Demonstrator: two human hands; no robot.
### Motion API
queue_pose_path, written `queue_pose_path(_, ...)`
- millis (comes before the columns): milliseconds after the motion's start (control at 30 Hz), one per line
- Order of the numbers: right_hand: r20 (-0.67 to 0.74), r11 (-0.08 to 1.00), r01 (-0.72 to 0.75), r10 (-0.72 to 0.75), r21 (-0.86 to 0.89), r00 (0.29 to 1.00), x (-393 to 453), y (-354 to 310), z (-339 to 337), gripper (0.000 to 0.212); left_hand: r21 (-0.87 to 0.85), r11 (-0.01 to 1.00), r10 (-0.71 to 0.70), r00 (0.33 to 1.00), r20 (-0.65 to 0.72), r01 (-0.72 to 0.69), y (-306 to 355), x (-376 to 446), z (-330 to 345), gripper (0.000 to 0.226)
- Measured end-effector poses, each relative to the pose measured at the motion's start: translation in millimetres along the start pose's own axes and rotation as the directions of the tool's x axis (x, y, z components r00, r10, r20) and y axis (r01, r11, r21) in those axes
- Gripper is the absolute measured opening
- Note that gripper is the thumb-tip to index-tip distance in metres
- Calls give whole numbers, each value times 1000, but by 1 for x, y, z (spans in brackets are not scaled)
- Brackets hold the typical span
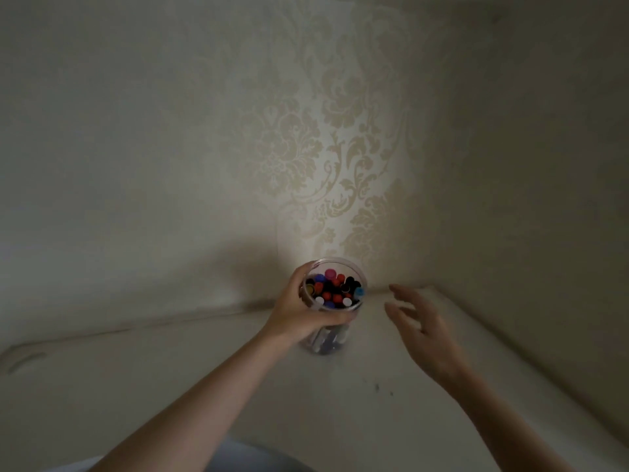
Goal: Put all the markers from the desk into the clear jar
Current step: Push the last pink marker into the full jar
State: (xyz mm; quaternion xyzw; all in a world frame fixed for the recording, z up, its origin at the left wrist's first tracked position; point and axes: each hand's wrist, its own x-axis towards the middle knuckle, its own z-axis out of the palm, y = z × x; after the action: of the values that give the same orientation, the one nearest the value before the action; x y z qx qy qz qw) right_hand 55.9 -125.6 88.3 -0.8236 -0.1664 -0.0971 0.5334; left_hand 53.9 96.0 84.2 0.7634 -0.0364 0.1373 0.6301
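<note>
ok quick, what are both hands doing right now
Left hand: grips the clear jar of markers around its side.
Right hand: open, fingers spread, holding nothing, just right of the jar.

Pale desk (391, 420) filling lower half of frame, running into wallpapered corner at centre right. Clear jar (332, 342) standing upright on desk at frame centre, near corner, holding markers (332, 289) packed caps-up. Small dark specks (377, 387) lying on desk surface, lower right of jar. Faint dark mark (27, 361) showing at far left edge of desk.
</note>
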Motion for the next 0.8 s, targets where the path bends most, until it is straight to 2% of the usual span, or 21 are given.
queue_pose_path(67,172,989,-136,125,57,977,-9,18,-7,70,15,998,-68,996,66,67,10,0,8,101)
queue_pose_path(133,236,990,-131,138,-48,962,-19,33,-10,92,7,992,-125,987,105,125,18,-1,23,98)
queue_pose_path(167,239,990,-113,129,-80,962,-23,39,-10,95,-5,989,-146,982,117,147,21,-2,31,95)
queue_pose_path(300,144,995,-99,98,-2,985,-34,49,-8,85,3,984,-176,973,151,177,25,-10,55,96)
queue_pose_path(467,90,991,-101,93,85,992,-41,52,-8,82,37,985,-172,948,267,168,13,-21,47,127)
queue_pose_path(533,88,985,-105,93,140,992,-42,54,-6,82,37,987,-158,943,292,154,0,-26,36,119)
queue_pose_path(667,41,982,-83,77,167,996,-40,61,1,79,19,988,-150,952,268,151,-21,-32,31,79)
queue_pose_path(733,34,984,-92,88,152,996,-38,63,0,77,30,992,-128,965,227,125,-24,-34,33,80)
queue_pose_path(800,49,994,-90,87,61,995,-35,61,0,76,51,993,-112,971,213,103,-29,-35,37,92)
